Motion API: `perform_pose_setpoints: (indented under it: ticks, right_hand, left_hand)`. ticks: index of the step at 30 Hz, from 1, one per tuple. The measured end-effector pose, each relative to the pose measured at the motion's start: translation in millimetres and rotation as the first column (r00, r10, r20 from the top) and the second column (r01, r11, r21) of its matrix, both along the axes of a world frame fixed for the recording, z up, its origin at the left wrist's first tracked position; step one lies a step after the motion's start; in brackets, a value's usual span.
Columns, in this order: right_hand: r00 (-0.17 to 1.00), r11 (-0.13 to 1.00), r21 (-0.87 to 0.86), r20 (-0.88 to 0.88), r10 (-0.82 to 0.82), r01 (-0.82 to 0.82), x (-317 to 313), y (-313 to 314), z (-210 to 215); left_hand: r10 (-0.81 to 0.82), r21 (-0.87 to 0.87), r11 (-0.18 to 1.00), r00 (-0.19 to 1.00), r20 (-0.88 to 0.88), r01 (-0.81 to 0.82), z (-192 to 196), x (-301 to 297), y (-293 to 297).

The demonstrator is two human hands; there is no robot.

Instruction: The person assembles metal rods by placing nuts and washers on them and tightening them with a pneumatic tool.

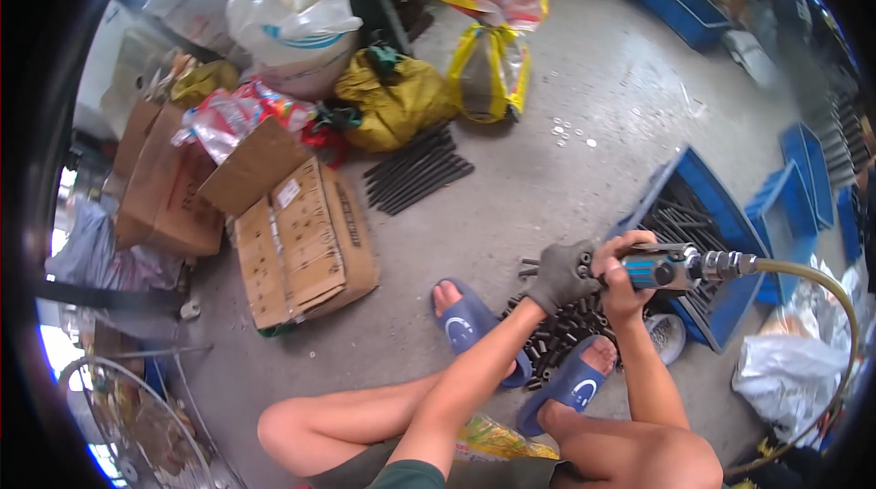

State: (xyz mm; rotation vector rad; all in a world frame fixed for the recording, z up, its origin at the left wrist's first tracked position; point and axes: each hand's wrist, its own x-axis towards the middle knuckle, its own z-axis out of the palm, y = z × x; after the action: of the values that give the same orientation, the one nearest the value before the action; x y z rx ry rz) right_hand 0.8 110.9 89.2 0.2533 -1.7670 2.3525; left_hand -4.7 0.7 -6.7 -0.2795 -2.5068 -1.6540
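Observation:
My right hand (624,277), bare, is wrapped round a blue and silver air tool (659,270). A yellowish hose (808,272) runs from the tool's metal coupling (725,265) toward the right. In a grey work glove, my left hand (558,279) is closed at the tool's front end. Small round metal ends show at its fingers, seemingly a small metal tube (585,259); the rest is hidden. Below both hands, a heap of short dark metal tubes (557,343) lies on the floor between my blue slippers (473,325).
A blue crate (744,232) of long dark rods stands at right, a round white container (669,339) beside it. Dark rods (415,170) lie near a cardboard box (306,243). Sacks (397,101) stand behind. Another person (771,1) is at far right.

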Motion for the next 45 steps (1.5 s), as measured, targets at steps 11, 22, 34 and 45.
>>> perform_pose_setpoints:
  ticks: [11, 22, 34, 45]
  right_hand:
    - [0.999, 0.985, -0.171, 0.037, -0.025, 0.031, -8.6, -2.9, 4.2]
    - [0.963, 0.929, -0.314, -0.119, -0.242, 0.195, 22.7, 97.0, 68.4]
    - [0.341, 0.542, 0.023, 0.756, -0.560, 0.840, 273.5, 351.8, -113.4]
    - [-0.138, 0.405, 0.167, 0.985, -0.099, 0.899, 285.5, 367.6, -211.7]
  left_hand:
    - [0.022, -0.057, 0.998, 1.000, -0.011, -0.022, 2.3, -7.8, 0.6]
    - [0.215, 0.048, 0.975, 0.976, 0.034, -0.216, 13.8, 25.0, -19.7]
    - [0.370, 0.123, 0.917, 0.925, 0.088, -0.379, -50.1, 52.9, -23.8]
    - [0.174, 0.272, 0.893, 0.831, 0.528, -0.360, -42.6, 17.2, -44.2]
